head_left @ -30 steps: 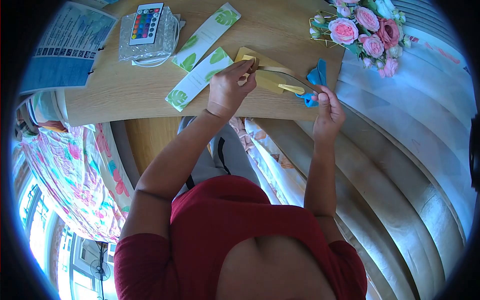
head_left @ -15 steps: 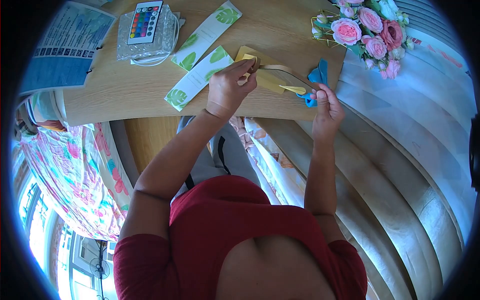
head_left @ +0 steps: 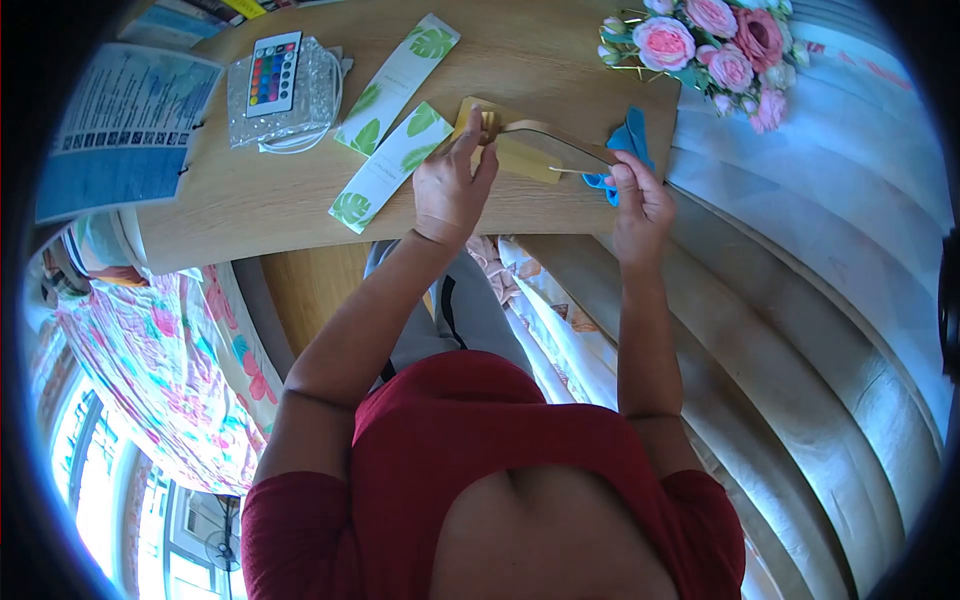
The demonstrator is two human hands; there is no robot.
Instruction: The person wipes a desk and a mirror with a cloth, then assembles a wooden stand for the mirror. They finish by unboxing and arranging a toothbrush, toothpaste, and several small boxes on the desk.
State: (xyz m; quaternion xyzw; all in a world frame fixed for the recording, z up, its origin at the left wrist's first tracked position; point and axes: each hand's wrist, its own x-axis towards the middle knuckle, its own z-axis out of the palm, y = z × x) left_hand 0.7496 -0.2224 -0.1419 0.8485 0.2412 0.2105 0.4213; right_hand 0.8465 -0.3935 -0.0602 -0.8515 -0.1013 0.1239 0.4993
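On the wooden table (head_left: 250, 200), the left hand (head_left: 450, 185) is closed in a pinch on one end of a yellow paper strip (head_left: 545, 140), just beside two long white cards with green leaf print (head_left: 390, 165). The thin, smooth strip stretches in a shallow arc over a flat yellow sheet (head_left: 520, 158). The right hand (head_left: 635, 200) pinches its other end, near the blue paper piece (head_left: 625, 145).

A person in a short-sleeved red top with a low neckline and grey trousers marked by a dark stripe. Both forearms are bare; the left hand (head_left: 450, 190) and right hand (head_left: 640, 205) show no visible rings, watch or bracelets.
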